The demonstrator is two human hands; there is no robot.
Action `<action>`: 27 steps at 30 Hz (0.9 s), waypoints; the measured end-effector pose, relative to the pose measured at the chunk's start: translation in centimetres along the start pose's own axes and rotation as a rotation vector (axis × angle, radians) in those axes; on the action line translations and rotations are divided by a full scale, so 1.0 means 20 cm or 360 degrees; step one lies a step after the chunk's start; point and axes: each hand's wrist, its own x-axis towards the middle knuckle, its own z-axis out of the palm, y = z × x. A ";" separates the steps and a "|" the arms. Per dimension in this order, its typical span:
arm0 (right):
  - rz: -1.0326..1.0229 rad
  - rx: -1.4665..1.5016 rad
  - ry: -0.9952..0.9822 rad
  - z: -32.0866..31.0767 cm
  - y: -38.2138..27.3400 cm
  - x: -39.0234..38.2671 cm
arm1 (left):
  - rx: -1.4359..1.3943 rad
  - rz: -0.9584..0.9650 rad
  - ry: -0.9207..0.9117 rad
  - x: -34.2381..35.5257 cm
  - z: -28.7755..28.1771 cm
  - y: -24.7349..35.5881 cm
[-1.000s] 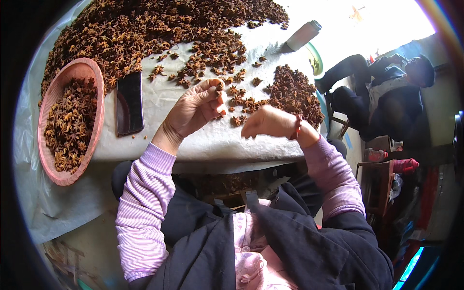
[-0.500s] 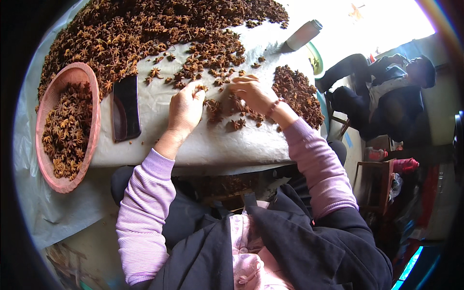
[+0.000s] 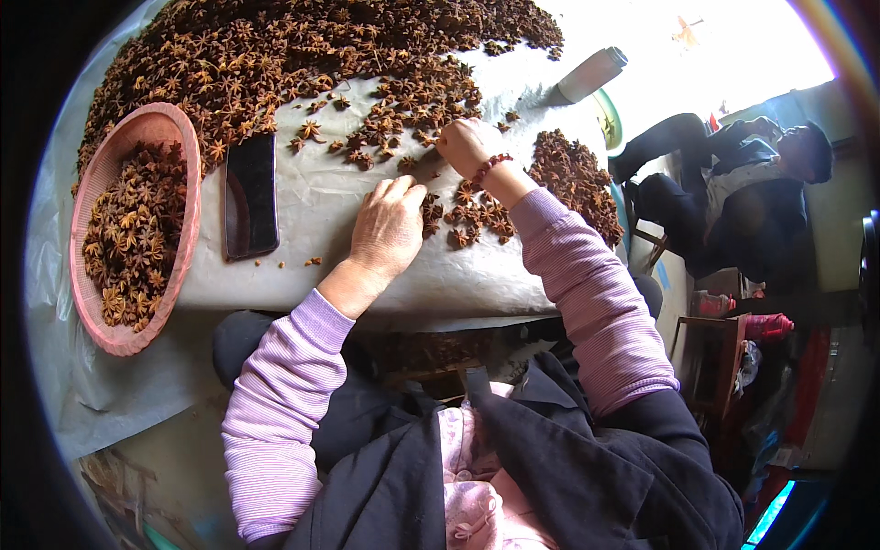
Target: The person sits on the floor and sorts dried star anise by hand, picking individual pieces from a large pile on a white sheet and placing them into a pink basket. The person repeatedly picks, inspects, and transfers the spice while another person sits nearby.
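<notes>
Head view: the loose star anise cluster (image 3: 478,217) lies at three o'clock from the left hand (image 3: 389,227), the nearer one, and at six o'clock from the right hand (image 3: 470,148), with no clear long axis. Both hands look narrow, fingers bunched; I cannot tell whether either pinches anything. Toward the left hand's nine o'clock lie a dark phone (image 3: 251,197), then a pink basket (image 3: 158,126).

Lilac and white sleeves (image 3: 275,431), super thin stripes btw, with snug-looking cuffs (image 3: 327,316). Black outer layer (image 3: 376,490) hanging open over a pink patterned top (image 3: 456,449). Dark trousers (image 3: 335,412) too, plus a dark red beaded bracelet (image 3: 492,167) on the right.
</notes>
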 end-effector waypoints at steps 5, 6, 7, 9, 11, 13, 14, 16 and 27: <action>-0.0052 0.0382 0.0008 0.07 0.16 -0.01 | -0.0065 0.0027 0.0004 0.01 -0.01 -0.01; -0.0107 0.0641 0.0051 0.03 0.13 -0.03 | -0.0049 -0.0012 0.0054 0.00 -0.03 -0.03; -0.0073 0.0870 -0.0157 -0.03 0.12 -0.08 | -0.0033 -0.0049 0.0103 0.00 -0.06 -0.06; 0.0018 0.1054 -0.0367 -0.16 0.11 -0.22 | 0.0015 -0.0162 0.0137 0.02 -0.09 -0.07; -0.0084 0.1148 -0.0663 -0.33 0.01 -0.39 | 0.0189 -0.0348 0.0069 0.03 -0.14 -0.12; -0.0382 0.1183 -0.1058 -0.40 -0.04 -0.56 | 0.0252 -0.0571 -0.0021 0.08 -0.23 -0.13; -0.0591 0.1334 -0.1286 -0.39 -0.05 -0.63 | 0.0268 -0.0677 -0.0060 0.11 -0.27 -0.15; -0.0738 0.1242 -0.1337 -0.37 -0.14 -0.76 | 0.0465 -0.0576 0.0080 0.11 -0.28 -0.25; -0.0732 0.0892 -0.1060 -0.30 -0.30 -0.73 | 0.0633 -0.0219 0.0203 0.16 -0.06 -0.30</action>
